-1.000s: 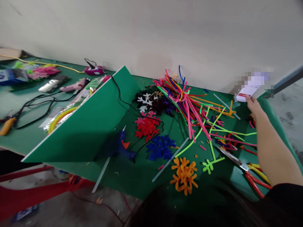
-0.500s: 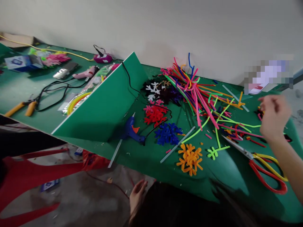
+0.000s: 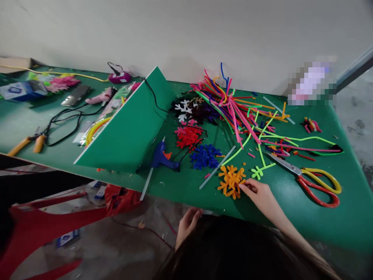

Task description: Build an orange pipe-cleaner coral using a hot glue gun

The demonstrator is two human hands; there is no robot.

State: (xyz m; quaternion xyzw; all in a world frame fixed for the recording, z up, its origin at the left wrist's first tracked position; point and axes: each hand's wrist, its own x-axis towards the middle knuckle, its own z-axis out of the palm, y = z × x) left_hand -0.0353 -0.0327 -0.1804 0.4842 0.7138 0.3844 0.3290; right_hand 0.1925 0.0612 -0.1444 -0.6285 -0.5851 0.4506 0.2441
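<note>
My right hand lies on the green table top, its fingertips against an orange pipe-cleaner snowflake. Whether they grip it is hard to tell. Just beyond that hand is a small lime-green pipe-cleaner shape, and to its right are red-and-yellow-handled scissors. My left hand is below the table's front edge, partly hidden by dark hair, with nothing visible in it. A blue glue gun lies left of a blue snowflake and a red snowflake.
A tangled heap of multicoloured pipe cleaners fills the back of the table. A tilted green board stands to the left, with pliers, cables and packets beyond it. A pixelated patch covers the back right. A red bag lies on the floor.
My right hand has moved from the back right of the table to the orange snowflake at the front. My left hand has risen into view below the table edge.
</note>
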